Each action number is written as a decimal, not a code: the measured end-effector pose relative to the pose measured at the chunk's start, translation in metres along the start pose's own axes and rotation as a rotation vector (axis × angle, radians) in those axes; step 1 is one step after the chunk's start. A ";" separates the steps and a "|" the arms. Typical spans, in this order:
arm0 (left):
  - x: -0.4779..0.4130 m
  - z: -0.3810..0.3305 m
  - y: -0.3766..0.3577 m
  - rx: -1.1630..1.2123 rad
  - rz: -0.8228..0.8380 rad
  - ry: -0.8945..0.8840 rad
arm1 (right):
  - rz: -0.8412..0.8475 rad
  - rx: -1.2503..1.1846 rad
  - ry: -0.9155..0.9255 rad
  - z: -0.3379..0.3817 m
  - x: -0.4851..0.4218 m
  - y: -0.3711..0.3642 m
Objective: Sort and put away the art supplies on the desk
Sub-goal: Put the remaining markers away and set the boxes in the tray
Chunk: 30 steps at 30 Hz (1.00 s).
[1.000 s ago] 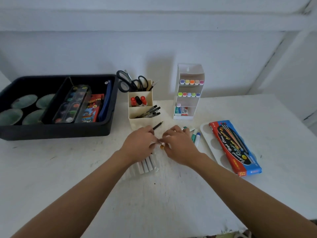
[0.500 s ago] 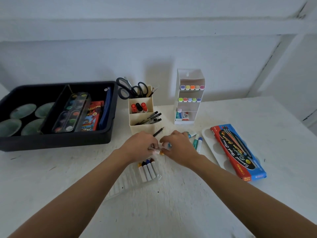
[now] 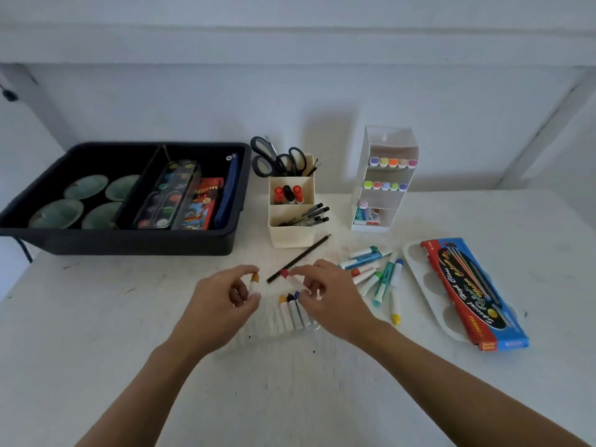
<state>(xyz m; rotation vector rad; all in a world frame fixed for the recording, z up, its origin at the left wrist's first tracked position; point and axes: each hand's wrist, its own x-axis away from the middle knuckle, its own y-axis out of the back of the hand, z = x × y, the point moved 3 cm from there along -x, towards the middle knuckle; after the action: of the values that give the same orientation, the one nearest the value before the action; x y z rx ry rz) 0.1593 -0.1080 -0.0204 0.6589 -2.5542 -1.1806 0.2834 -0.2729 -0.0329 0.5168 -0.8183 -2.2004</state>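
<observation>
My left hand (image 3: 222, 304) pinches a white paint tube with an orange cap (image 3: 253, 284). My right hand (image 3: 329, 295) pinches a white tube with a red cap (image 3: 292, 278). Between and below the hands lies a clear tray of white tubes (image 3: 292, 312) with yellow, black and blue caps. A black pencil (image 3: 298, 259) lies on the white desk (image 3: 129, 317) just beyond my hands. Several loose tubes and markers (image 3: 377, 272) are scattered to the right of my right hand.
A black bin (image 3: 129, 243) at the left holds green dishes, a watercolour set (image 3: 167, 195) and a red box. A cream organiser (image 3: 290, 208) holds scissors, markers and pens. A white marker rack (image 3: 385, 182) stands behind. A brush box (image 3: 474, 291) lies on a white palette (image 3: 416, 256) at the right.
My hands have drawn apart, each lifting a tube; the left now holds the orange-capped one and the right the red-capped one. The view has tilted down.
</observation>
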 end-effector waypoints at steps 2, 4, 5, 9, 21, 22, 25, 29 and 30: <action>0.013 0.008 -0.012 0.040 0.014 0.070 | 0.042 0.052 0.046 0.009 0.009 -0.013; 0.019 0.010 -0.023 0.068 0.007 0.104 | 0.083 0.126 0.073 0.013 0.014 -0.024; 0.019 0.010 -0.026 0.075 -0.002 0.113 | 0.094 0.152 0.088 0.014 0.015 -0.026; 0.017 0.008 -0.035 0.075 -0.022 0.109 | 0.132 0.191 0.159 0.019 0.016 -0.031; 0.026 0.019 -0.036 -0.040 0.006 -0.035 | 0.108 0.462 0.297 0.017 0.027 -0.037; 0.024 0.020 -0.037 -0.053 0.023 -0.041 | 0.107 0.459 0.294 0.016 0.026 -0.037; 0.021 0.021 -0.040 -0.073 0.068 -0.073 | 0.105 0.374 0.228 0.008 0.020 -0.036; 0.023 0.024 -0.047 -0.159 0.103 -0.118 | 0.098 0.325 0.205 0.004 0.018 -0.038; 0.023 0.025 -0.048 -0.174 0.108 -0.127 | 0.092 0.323 0.205 0.003 0.019 -0.039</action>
<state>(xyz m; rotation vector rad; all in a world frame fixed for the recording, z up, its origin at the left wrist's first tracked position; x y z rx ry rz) 0.1429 -0.1304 -0.0721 0.4140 -2.5138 -1.4280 0.2501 -0.2647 -0.0592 0.8296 -1.0680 -1.9023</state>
